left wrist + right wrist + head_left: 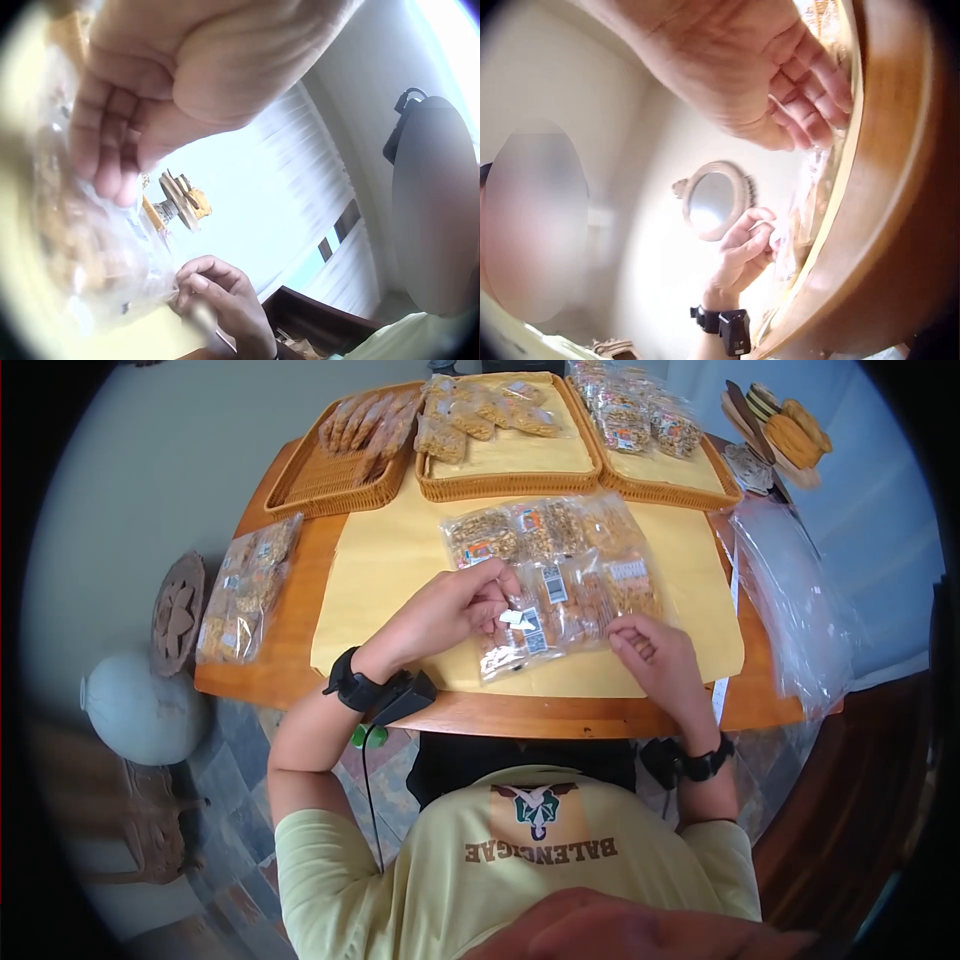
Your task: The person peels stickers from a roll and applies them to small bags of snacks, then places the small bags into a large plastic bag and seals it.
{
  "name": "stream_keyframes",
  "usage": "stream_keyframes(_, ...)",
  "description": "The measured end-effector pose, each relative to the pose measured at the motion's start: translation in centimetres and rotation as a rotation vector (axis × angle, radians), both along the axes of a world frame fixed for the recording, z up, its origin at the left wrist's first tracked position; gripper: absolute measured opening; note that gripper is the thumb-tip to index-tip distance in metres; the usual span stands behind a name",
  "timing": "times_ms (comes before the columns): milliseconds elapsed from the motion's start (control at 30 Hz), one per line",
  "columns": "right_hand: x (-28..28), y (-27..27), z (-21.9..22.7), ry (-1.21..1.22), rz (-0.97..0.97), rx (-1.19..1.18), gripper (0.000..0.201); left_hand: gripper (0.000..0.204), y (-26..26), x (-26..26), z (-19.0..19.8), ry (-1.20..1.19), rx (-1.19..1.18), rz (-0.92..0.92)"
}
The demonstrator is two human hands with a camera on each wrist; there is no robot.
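Observation:
A clear plastic bag of packaged snacks [575, 605] lies on the yellow paper in front of me, with barcode labels [554, 584] on its packs. Over its near left part, my left hand [468, 608] pinches a small white label [512, 618] between thumb and fingers. My right hand [658, 655] holds the bag's near right edge with curled fingers. In the left wrist view, the right hand [225, 296] is at the corner of the clear plastic. The right wrist view shows the left hand [742, 251] beyond the bag, fingertips together.
Wicker trays [510, 485] of packaged snacks line the table's far side. Another bag of snacks [248, 590] lies at the left edge, and clear plastic bags [795, 605] hang over the right edge. Yellow paper [380, 585] covers the wooden table [470, 715].

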State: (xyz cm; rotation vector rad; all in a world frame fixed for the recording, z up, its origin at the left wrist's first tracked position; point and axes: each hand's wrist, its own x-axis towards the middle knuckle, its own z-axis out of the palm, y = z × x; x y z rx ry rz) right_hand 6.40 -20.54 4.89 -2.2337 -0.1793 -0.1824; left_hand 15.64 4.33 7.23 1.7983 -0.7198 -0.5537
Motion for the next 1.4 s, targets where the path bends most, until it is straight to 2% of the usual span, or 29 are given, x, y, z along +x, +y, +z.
stream_keyframes(100,0.8,-1.0,1.0,-0.034,0.025,-0.09,0.016,0.018,-0.6,0.5,0.3,0.019,0.054,-0.06)
stream_keyframes(133,1.1,-1.4,1.1,0.012,0.044,-0.093,0.024,0.018,-0.7,0.7,0.3,0.014,0.057,-0.08)
stream_keyframes(233,1.9,-1.9,2.2,0.101,0.019,-0.219,0.033,0.017,-0.9,2.0,0.4,-0.115,0.05,-0.071)
stream_keyframes(267,2.1,-2.1,2.8,0.096,0.005,-0.218,0.033,0.018,-0.9,2.6,0.6,-0.253,0.092,-0.009)
stream_keyframes(300,2.2,-2.3,3.4,0.177,-0.078,-0.313,0.039,0.02,-0.7,3.2,0.9,-0.392,0.131,0.058)
stream_keyframes(333,2.4,-2.3,3.7,0.257,-0.16,-0.407,0.045,0.021,-0.3,4.0,0.9,-0.349,0.135,0.125)
stream_keyframes(433,2.3,-3.4,3.1,0.213,-0.238,-0.473,0.05,0.022,1.3,6.5,0.3,-0.327,0.096,0.183)
stream_keyframes(500,2.5,-4.5,2.5,0.205,-0.233,-0.449,0.049,0.026,2.3,7.8,-0.2,-0.298,0.07,0.164)
stream_keyframes(567,2.7,-4.7,2.5,0.199,-0.228,-0.424,0.049,0.03,2.7,8.3,-0.5,-0.38,0.176,0.209)
stream_keyframes(633,2.8,-4.6,2.9,0.289,-0.235,-0.484,0.049,0.034,2.7,8.6,-0.8,-0.372,0.186,0.211)
stream_keyframes(700,3.0,-4.7,2.8,0.299,-0.226,-0.505,0.049,0.038,2.5,8.5,-0.8,-0.476,0.193,0.237)
stream_keyframes(833,3.1,-5.2,2.5,0.294,-0.201,-0.508,0.052,0.047,2.6,9.7,-2.1,-0.475,0.189,0.215)
stream_keyframes(900,3.2,-5.5,2.1,0.264,-0.208,-0.503,0.052,0.055,2.6,10.0,-2.4,-0.268,0.101,0.181)
stream_keyframes(1067,3.9,-6.6,2.0,0.279,-0.174,-0.445,0.055,0.06,2.8,9.0,-1.8,-0.194,0.15,0.161)
stream_keyframes(1133,4.4,-7.1,1.8,0.413,-0.157,-0.223,0.05,0.06,3.1,7.9,-1.6,-0.18,0.16,0.168)
stream_keyframes(1233,4.2,-6.5,2.3,0.432,-0.129,-0.214,0.044,0.055,3.8,6.9,-1.5,-0.154,0.158,0.222)
stream_keyframes(1267,4.0,-6.1,2.4,0.443,-0.124,-0.216,0.044,0.052,4.3,6.6,-1.8,-0.283,0.147,0.309)
stream_keyframes(1300,3.8,-5.6,2.6,0.415,-0.134,-0.286,0.043,0.05,4.4,6.4,-1.9,-0.414,0.136,0.396)
stream_keyframes(1367,3.3,-5.3,2.0,0.392,-0.137,-0.357,0.043,0.042,3.8,4.2,0.1,-0.407,0.122,0.459)
stream_keyframes(1400,2.9,-5.3,1.2,0.159,-0.127,-0.534,0.036,0.041,3.8,2.8,0.6,-0.382,0.026,0.382)
